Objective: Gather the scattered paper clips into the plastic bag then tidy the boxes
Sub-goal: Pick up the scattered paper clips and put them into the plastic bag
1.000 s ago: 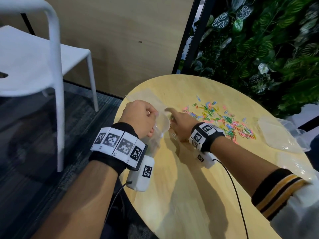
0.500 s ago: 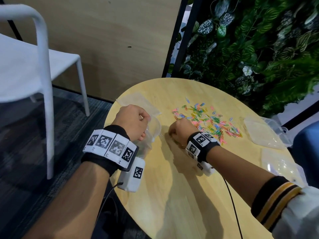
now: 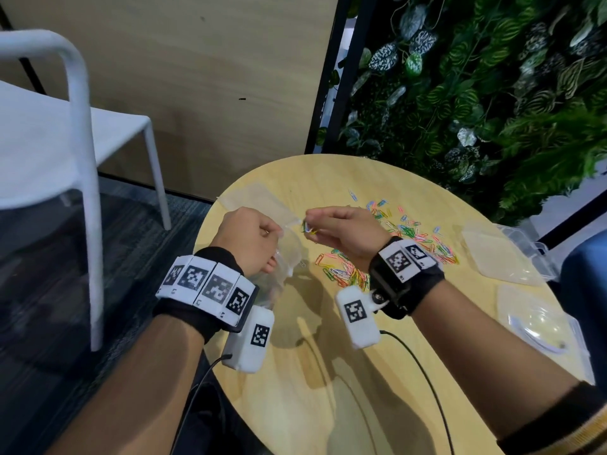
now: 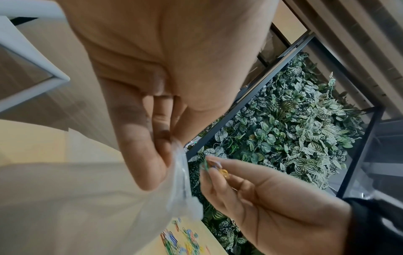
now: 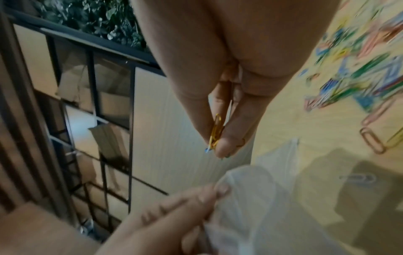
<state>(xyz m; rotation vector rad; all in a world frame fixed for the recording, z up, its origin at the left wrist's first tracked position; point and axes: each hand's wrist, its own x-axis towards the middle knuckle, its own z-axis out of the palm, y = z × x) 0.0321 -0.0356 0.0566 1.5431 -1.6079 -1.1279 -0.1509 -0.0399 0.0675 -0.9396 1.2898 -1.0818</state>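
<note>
My left hand (image 3: 254, 238) pinches the rim of a clear plastic bag (image 3: 284, 254) above the round table's left edge; the same bag (image 4: 87, 198) fills the lower left of the left wrist view. My right hand (image 3: 341, 229) is raised beside the bag's mouth and pinches a few coloured paper clips (image 3: 308, 227) between thumb and fingers; a yellow clip (image 5: 216, 131) shows clearly in the right wrist view. Several coloured paper clips (image 3: 394, 244) lie scattered on the wooden table (image 3: 328, 372) under and beyond my right wrist.
Clear plastic boxes (image 3: 507, 254) and a lid (image 3: 538, 320) sit at the table's right edge. Another clear bag (image 3: 259, 198) lies flat on the table's far left. A white chair (image 3: 75, 152) stands on the left. A plant wall (image 3: 476, 93) rises behind the table.
My right hand has lifted off the table with a pinch of clips and come up beside the bag's mouth. The left hand keeps holding the bag.
</note>
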